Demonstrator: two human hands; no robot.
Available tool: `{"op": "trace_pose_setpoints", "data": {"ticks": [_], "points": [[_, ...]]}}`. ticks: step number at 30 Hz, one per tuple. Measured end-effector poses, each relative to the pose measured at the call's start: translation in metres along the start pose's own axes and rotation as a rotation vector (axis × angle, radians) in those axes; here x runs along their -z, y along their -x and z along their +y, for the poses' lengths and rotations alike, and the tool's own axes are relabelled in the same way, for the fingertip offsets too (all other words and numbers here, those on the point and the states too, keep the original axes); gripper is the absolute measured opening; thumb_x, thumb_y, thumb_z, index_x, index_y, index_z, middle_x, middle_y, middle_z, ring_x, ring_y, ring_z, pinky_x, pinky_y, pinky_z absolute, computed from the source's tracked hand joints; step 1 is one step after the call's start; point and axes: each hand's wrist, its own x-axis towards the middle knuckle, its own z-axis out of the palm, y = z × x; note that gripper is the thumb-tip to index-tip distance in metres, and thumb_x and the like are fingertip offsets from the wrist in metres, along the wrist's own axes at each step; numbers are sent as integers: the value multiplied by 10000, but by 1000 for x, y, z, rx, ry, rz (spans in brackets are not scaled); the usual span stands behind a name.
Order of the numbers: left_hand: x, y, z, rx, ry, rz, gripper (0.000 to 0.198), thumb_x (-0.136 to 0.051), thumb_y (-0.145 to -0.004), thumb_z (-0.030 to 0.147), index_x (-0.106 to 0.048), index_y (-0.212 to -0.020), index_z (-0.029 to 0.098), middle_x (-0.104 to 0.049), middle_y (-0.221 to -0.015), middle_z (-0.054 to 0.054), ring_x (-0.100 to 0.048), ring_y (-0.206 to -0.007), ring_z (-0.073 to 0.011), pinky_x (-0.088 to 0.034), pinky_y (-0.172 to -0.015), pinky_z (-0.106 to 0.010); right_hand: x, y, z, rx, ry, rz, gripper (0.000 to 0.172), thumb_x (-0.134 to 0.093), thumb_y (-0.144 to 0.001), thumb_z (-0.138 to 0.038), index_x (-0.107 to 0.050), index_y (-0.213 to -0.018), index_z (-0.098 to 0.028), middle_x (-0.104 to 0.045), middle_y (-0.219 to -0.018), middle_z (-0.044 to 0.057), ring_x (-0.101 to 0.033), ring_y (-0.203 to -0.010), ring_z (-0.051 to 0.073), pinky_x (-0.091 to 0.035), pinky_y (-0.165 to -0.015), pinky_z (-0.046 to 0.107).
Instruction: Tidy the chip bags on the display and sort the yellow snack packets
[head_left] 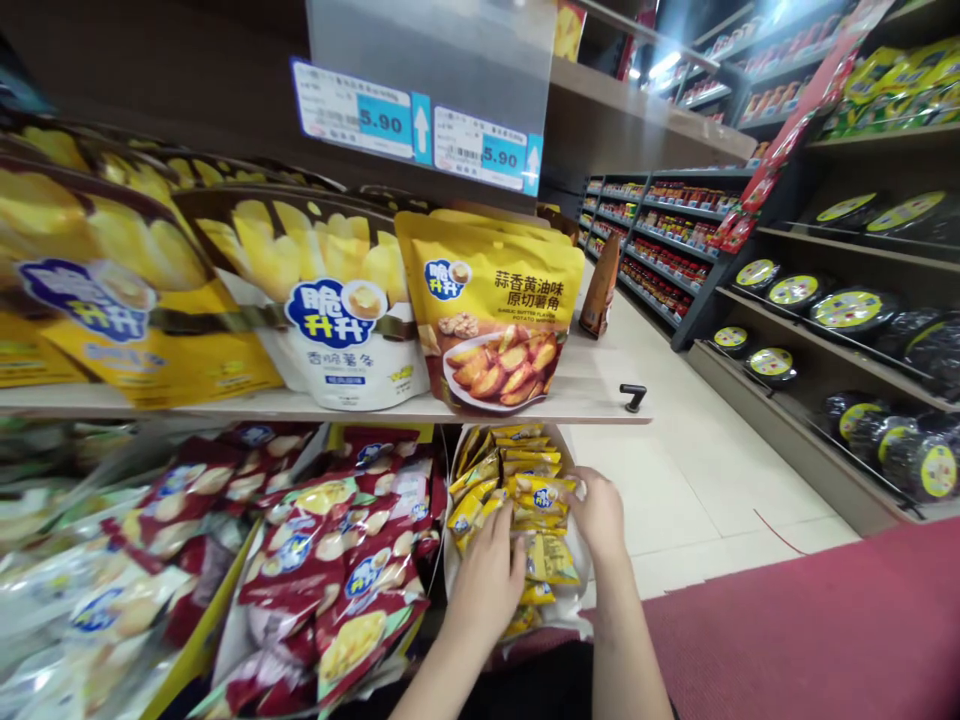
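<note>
Several small yellow snack packets (551, 560) lie in rows in a white box (447, 545) below the shelf. My left hand (487, 575) rests over the packets on the left side of the box, its fingers stretched out and the thumb apart. At the box's right edge, my right hand (600, 515) has its fingers bent around the right end of a yellow snack packet (544, 497). Part of that grip is hidden behind the hand.
Maroon snack bags (300, 560) fill the box to the left. Above stand large pouches, among them a yellow potato wedge pouch (495, 320), on a shelf board (592, 405) with a black hook (634, 397). More shelves (832, 260) line the right, beyond the tiled floor (712, 490).
</note>
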Motion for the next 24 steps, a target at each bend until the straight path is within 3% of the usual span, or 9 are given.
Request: {"op": "trace_pose_setpoints", "data": {"ticks": [2, 5, 7, 10, 12, 15, 20, 22, 24], "points": [[2, 9, -1, -15, -41, -51, 464, -354, -946, 195, -503, -1373, 92, -524, -1467, -153, -480, -1374, -252, -383, -1164, -408, 6, 5, -7, 55, -60, -25, 223, -649, -797, -161, -713, -997, -237, -738, -1024, 28, -682, -914, 201, -496, -783, 275], [5, 16, 3, -12, -94, -128, 429, -329, -957, 188, -586, -1293, 116, -574, -1420, -135, -539, -1316, -254, -418, -1130, -404, -7, 9, -10, 108, -140, -241, 145, -619, -827, -158, -727, -885, -235, -746, -876, 1, -693, -783, 169, -507, -751, 262], [6, 18, 8, -15, -110, -186, 403, -350, -963, 220, -610, -1259, 137, -611, -1375, -125, -584, -1259, -260, -463, -1078, -410, -26, 10, -7, 133, -116, -358, 217, -617, -797, -91, -735, -930, -216, -753, -949, 25, -700, -893, 188, -510, -834, 279], [3, 23, 10, 0, -104, -261, 392, -459, -934, 263, -588, -1292, 168, -591, -1406, -114, -587, -1257, -271, -485, -1044, -411, -47, 9, 1, 107, -72, -397, 368, -588, -780, -25, -710, -1088, -185, -726, -1125, 73, -666, -1065, 209, -483, -959, 313], [-1, 24, 7, 22, -79, -279, 445, -507, -911, 244, -545, -1350, 182, -555, -1449, -114, -577, -1275, -264, -484, -1041, -388, -46, 9, 6, 79, -77, -416, 381, -573, -802, -39, -702, -1129, -186, -713, -1167, 78, -653, -1105, 211, -467, -995, 322], [-7, 24, 0, 45, -56, -277, 478, -514, -907, 211, -524, -1384, 201, -660, -1320, -126, -633, -1202, -265, -507, -991, -387, -25, 12, 13, 58, -112, -509, 302, -655, -805, -165, -728, -1098, -181, -715, -1163, 88, -651, -1112, 240, -465, -1002, 341], [-10, 18, -13, 37, 12, -107, 389, -370, -973, 271, -657, -1230, 211, -770, -1045, -126, -730, -962, -295, -546, -856, -425, 4, 20, 22, 3, -296, -725, 673, -915, -417, -258, -741, -1063, -190, -730, -1089, 58, -656, -1025, 263, -487, -961, 359], [-7, 16, -17, 22, 85, 40, 395, -341, -979, 308, -689, -1133, 202, -772, -1025, -124, -736, -908, -288, -549, -827, -413, 3, 20, 22, 2, -448, -678, 603, -911, -440, -337, -746, -998, -181, -733, -1040, 53, -656, -982, 245, -493, -939, 356], [-3, 16, -20, 35, 209, 181, 371, -368, -969, 370, -685, -1067, 204, -773, -984, -112, -736, -868, -276, -554, -801, -396, -2, 16, 20, -9, -616, -575, 456, -857, -558, -449, -737, -890, -161, -729, -913, 48, -659, -868, 213, -520, -844, 337]]}}
